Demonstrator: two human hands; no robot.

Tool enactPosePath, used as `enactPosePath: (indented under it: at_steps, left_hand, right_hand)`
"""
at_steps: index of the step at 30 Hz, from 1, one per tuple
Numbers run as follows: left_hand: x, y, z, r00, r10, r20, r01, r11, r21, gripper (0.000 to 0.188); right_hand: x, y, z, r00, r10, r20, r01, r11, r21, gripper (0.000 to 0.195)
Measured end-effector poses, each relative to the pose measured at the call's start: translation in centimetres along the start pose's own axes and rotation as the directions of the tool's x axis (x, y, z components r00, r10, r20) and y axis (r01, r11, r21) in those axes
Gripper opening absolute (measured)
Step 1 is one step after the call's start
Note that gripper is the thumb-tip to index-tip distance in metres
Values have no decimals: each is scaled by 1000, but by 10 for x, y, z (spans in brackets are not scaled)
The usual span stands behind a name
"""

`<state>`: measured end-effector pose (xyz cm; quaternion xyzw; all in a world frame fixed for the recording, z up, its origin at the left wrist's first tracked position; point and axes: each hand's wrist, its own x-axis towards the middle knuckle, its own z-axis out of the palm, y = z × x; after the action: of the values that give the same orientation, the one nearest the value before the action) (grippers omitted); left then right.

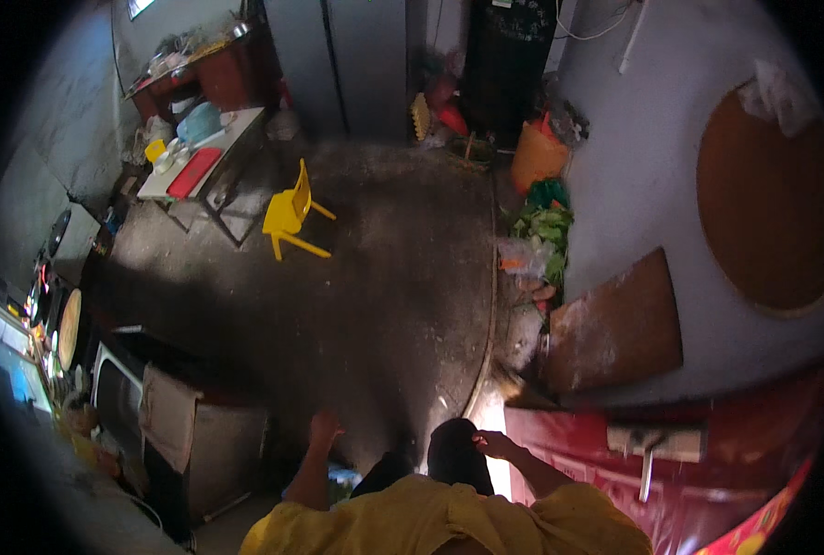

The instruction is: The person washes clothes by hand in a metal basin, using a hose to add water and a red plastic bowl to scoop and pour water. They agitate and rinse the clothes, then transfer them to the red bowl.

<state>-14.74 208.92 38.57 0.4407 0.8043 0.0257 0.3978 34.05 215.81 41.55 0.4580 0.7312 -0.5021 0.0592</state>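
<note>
My left hand [325, 424] hangs low at my side over the dark floor, near a cloth-draped appliance cabinet [224, 451]. Its fingers are blurred and nothing held shows in it. Beside my raised dark trouser leg [459, 454], my right hand [493, 444] has its fingers curled, with the inner side hidden. It is close to the red door [564, 437], which has a metal handle [648, 472]. Further ahead, a small yellow plastic chair [288, 211] stands on the floor [384, 277], out of reach of both hands.
A white table [235, 135] at the left bears a red tray [194, 172] and bowls. Leafy vegetables [549, 225] and an orange bag [538, 156] line the right wall. A brown board [616, 326] leans there. Grey cabinet doors [367, 62] stand at the back.
</note>
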Motion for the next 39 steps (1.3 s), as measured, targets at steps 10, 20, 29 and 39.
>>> enactPosePath:
  at_steps: [10,20,29,39]
  left_hand:
    - [330,277,-77,986,132,102,13,553,-833,28]
    - [449,290,-116,811,-459,362,562,444,-698,19]
    - [704,378,-186,882,-335,332,464,483,-743,27]
    - [1036,703,-290,997,-53,-59,-30,432,-901,22]
  right_hand:
    - [229,262,-287,943,171,285,-32,900,-435,36]
    - [523,13,-628,986,167,-8,-161,929,-333,36]
    - [765,39,-781,998,-55,19,58,907,-418,24]
    - [1062,173,-956,859,120,-498,-262,938,-226,19]
